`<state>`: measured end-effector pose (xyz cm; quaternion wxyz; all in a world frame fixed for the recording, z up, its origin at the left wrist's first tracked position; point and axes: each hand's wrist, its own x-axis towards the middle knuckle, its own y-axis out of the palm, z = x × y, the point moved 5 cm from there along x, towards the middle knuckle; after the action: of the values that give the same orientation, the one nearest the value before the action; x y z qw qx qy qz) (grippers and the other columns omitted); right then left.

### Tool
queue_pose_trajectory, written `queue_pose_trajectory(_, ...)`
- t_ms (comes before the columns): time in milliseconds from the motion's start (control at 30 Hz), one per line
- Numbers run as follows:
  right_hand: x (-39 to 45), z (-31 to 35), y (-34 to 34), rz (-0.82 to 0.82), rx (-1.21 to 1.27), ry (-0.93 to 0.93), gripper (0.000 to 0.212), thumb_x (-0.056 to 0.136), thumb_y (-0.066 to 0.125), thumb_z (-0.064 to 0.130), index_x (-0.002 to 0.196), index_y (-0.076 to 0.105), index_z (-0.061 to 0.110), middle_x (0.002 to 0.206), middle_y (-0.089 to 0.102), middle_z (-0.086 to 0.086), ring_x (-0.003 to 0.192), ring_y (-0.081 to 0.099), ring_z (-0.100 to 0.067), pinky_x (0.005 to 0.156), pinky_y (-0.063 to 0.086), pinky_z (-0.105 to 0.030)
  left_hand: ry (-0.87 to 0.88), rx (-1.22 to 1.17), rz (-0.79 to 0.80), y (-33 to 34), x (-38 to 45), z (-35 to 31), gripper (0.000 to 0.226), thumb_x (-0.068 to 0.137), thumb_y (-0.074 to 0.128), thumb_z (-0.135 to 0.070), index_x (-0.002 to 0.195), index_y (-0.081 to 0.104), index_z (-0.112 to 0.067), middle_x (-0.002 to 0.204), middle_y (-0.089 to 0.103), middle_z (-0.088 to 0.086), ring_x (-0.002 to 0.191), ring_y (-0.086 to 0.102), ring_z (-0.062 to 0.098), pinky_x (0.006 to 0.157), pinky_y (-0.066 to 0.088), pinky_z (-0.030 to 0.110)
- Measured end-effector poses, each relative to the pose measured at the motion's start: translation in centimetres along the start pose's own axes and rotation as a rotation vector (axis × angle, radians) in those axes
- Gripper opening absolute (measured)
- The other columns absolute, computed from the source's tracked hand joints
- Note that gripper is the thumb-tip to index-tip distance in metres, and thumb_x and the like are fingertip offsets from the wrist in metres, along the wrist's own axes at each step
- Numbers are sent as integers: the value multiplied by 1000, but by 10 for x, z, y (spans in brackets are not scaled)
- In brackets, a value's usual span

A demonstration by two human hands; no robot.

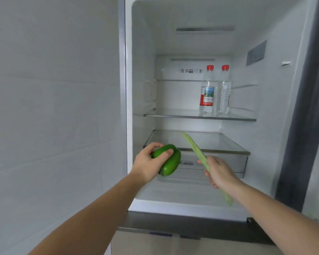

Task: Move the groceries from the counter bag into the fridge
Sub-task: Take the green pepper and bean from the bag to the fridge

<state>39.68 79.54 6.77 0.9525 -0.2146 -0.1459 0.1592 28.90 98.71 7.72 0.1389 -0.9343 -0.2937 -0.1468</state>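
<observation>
Pale green vegetable stalk [197,150], long, flat and slender, slants from lower right up to upper left, its tip over the glass lower shelf [228,144] of the open fridge [173,43]; the right hand [219,172] grips its middle. Left hand [149,166] curls around a glossy, rounded green bell pepper [170,163]. Two clear plastic bottles [207,92] stand upright above.

- On the white panel [191,70] at the back of the fridge, above centre of the frame, grey print reads "净" followed by "DEO"; the small marks beside it are too fine to read.
- The left water bottle [207,92], right of centre, carries a red, white and blue label whose print is too small to read.
- The drawer front [188,163], lower centre, bears a small grey label, blurred and unreadable.
- A grey plate [256,53] on the right inner wall, upper right, shows no readable text.
</observation>
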Motion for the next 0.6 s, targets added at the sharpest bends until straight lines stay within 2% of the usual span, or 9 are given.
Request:
queue_pose_trajectory(67, 20, 7, -4, -66, -120, -21, 41, 99, 28, 26, 104, 62, 2, 70, 51, -8, 60, 47, -24, 56, 32, -29, 16, -18, 60, 6, 29, 5, 21, 81, 73, -41, 97, 65, -31, 103, 67, -2, 90, 66, 14, 69, 52, 21)
queue_pose_trajectory(133, 36, 17, -7, -93, -253, -66, 37, 99, 32, 23, 100, 60, -2, 74, 54, -9, 69, 54, -29, 58, 31, -31, 43, 0, 107, 11, 55, 6, 24, 78, 76, -40, 96, 63, -31, 103, 65, -2, 91, 65, 13, 73, 51, 21)
queue_pose_trajectory(200, 50, 24, -8, -95, -342, -114, 31, 97, 37, 18, 95, 59, -4, 71, 53, -6, 63, 49, -22, 54, 29, -30, 150, 180, 153, 16, 80, 6, 33, 70, 81, -42, 94, 60, -36, 106, 61, -4, 95, 59, 12, 84, 49, 24)
queue_pose_trajectory(267, 66, 25, -7, -94, -409, -118, 24, 96, 41, 14, 94, 59, -2, 69, 55, -5, 60, 50, -18, 51, 31, -28, 258, 365, 195, 22, 97, 4, 43, 67, 81, -41, 102, 56, -36, 112, 54, -4, 101, 52, 13, 89, 41, 24)
queue_pose_trajectory(333, 80, 24, -4, -84, -474, -111, 23, 96, 43, 15, 109, 58, 5, 82, 61, -6, 69, 58, -20, 53, 36, -26, 332, 443, 199, 29, 110, 3, 48, 70, 80, -38, 109, 52, -32, 116, 48, -4, 104, 49, 17, 91, 39, 23)
queue_pose_trajectory(400, 96, 23, 0, -49, -509, -99, 35, 98, 42, 19, 132, 45, 16, 89, 59, -1, 68, 58, -16, 56, 41, -26, 388, 522, 187, 37, 124, 3, 50, 71, 76, -40, 114, 50, -32, 118, 46, -6, 108, 50, 22, 94, 44, 31)
queue_pose_trajectory(433, 105, 23, 3, -25, -525, -93, 37, 98, 40, 19, 135, 41, 17, 89, 59, 0, 67, 57, -16, 56, 42, -28, 393, 558, 190, 41, 133, 4, 50, 72, 75, -41, 115, 50, -33, 119, 45, -6, 109, 50, 23, 94, 46, 36)
queue_pose_trajectory(500, 122, 23, 7, 23, -588, -97, 32, 98, 39, 15, 128, 49, 15, 92, 60, -3, 70, 58, -19, 58, 43, -30, 372, 567, 171, 47, 149, 7, 50, 73, 75, -42, 116, 53, -32, 121, 47, -5, 112, 50, 23, 96, 47, 39)
queue_pose_trajectory(600, 147, 22, 14, 53, -657, -155, 31, 96, 40, 11, 121, 57, 12, 99, 59, -6, 78, 60, -22, 64, 46, -32, 336, 514, 105, 51, 169, 10, 51, 73, 78, -41, 119, 61, -27, 124, 47, -2, 115, 50, 22, 102, 43, 36)
